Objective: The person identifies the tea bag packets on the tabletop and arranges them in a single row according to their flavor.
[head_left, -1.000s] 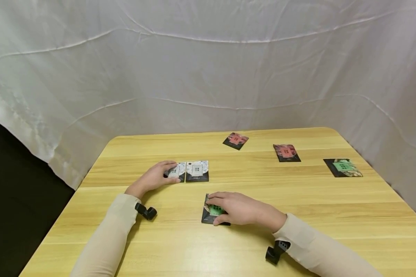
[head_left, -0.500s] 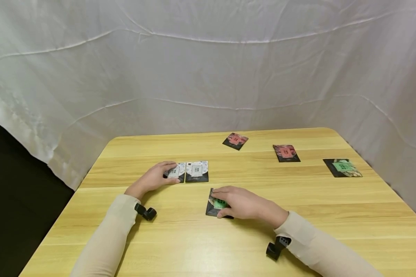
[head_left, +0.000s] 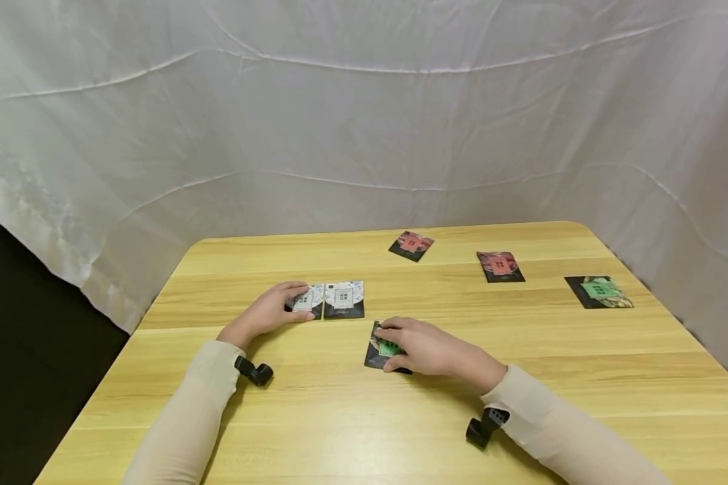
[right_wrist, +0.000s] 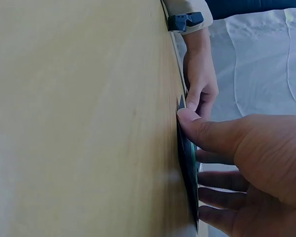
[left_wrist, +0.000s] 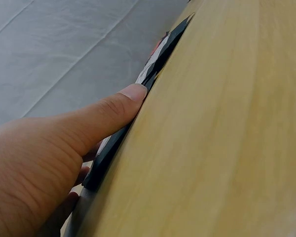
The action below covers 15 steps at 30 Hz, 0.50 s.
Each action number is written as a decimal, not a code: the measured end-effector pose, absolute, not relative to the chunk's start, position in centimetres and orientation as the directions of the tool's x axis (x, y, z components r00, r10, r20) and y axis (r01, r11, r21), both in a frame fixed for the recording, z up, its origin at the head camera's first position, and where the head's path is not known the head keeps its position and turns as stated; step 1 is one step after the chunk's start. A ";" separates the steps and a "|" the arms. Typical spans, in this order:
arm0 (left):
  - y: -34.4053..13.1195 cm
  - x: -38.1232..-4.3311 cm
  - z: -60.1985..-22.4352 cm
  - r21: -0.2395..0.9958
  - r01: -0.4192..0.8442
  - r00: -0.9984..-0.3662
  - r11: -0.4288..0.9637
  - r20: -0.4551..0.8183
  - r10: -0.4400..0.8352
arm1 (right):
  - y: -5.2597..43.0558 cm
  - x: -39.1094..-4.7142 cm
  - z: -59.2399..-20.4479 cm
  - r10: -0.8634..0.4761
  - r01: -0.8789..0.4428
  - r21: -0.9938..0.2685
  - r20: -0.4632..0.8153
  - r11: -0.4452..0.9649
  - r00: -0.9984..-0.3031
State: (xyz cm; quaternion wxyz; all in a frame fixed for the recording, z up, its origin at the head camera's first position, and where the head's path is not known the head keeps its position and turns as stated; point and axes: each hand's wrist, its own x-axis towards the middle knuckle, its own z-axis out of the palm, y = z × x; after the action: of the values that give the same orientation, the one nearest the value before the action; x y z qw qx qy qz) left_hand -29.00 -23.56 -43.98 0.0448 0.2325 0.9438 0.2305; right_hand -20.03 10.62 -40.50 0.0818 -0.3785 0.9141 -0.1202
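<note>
Left hand (head_left: pixel 267 311), thumb and fingers apart, touches a white packet (head_left: pixel 311 302) left of its twin (head_left: pixel 344 300). Right hand (head_left: pixel 433 347), likewise spread, touches a green packet (head_left: pixel 387 349) nearer than the twin.

Table (head_left: pixel 315 417) in front of a curtain (head_left: pixel 364 128).
Left hand (head_left: pixel 267 310) over the leftmost packet (head_left: pixel 306 302); second packet (head_left: pixel 344 300) just right of it; nearer, right hand (head_left: pixel 426 346) over a third packet (head_left: pixel 379 356); beyond it, left to right, fourth packet (head_left: pixel 411 246), fifth packet (head_left: pixel 500 267), sixth packet (head_left: pixel 600 292).

The table (head_left: pixel 315 431) looks like smooth, glossy wood.
</note>
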 end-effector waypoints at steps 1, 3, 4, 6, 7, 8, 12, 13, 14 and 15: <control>-23.6 -29.0 -44.0 0.454 0.416 -0.889 0.788 0.022 0.457 | 10.6 -20.1 -40.6 -0.704 -0.663 -0.289 -0.058 0.690 -0.708; -23.6 -28.9 -44.0 0.452 0.413 -0.891 0.791 0.018 0.454 | 10.6 -20.1 -40.6 -0.695 -0.652 -0.302 -0.049 0.695 -0.718; -23.6 -28.9 -44.0 0.453 0.410 -0.891 0.792 0.017 0.453 | 10.7 -20.1 -40.6 -0.693 -0.650 -0.308 -0.045 0.695 -0.720; -23.4 -28.8 -43.9 0.459 0.403 -0.894 0.792 0.012 0.448 | 10.8 -20.1 -40.6 -0.696 -0.655 -0.313 -0.030 0.688 -0.717; -23.4 -28.8 -43.9 0.461 0.402 -0.894 0.791 0.012 0.448 | 10.9 -20.2 -40.5 -0.699 -0.660 -0.311 -0.021 0.684 -0.715; -23.3 -28.9 -43.8 0.463 0.403 -0.894 0.789 0.013 0.448 | 10.9 -20.3 -40.5 -0.701 -0.664 -0.306 -0.014 0.682 -0.713; -23.3 -28.9 -43.7 0.465 0.399 -0.896 0.790 0.015 0.444 | 11.1 -20.5 -40.3 -0.706 -0.676 -0.293 0.001 0.676 -0.708; -23.3 -28.9 -43.7 0.461 0.399 -0.896 0.792 0.014 0.443 | 11.0 -20.6 -40.4 -0.708 -0.678 -0.292 0.004 0.675 -0.706; -23.3 -28.9 -43.7 0.460 0.398 -0.896 0.794 0.011 0.443 | 11.0 -20.6 -40.4 -0.711 -0.681 -0.291 0.004 0.672 -0.703; -23.4 -28.9 -43.6 0.459 0.396 -0.897 0.795 0.007 0.443 | 11.0 -20.6 -40.4 -0.714 -0.683 -0.294 0.005 0.669 -0.701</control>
State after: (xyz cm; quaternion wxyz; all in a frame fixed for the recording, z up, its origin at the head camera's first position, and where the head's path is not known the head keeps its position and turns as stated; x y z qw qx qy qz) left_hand -28.87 -23.40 -43.65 0.0502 0.2217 0.9461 0.2306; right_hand -20.63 11.00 -40.45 0.0553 -0.3829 0.9118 -0.1379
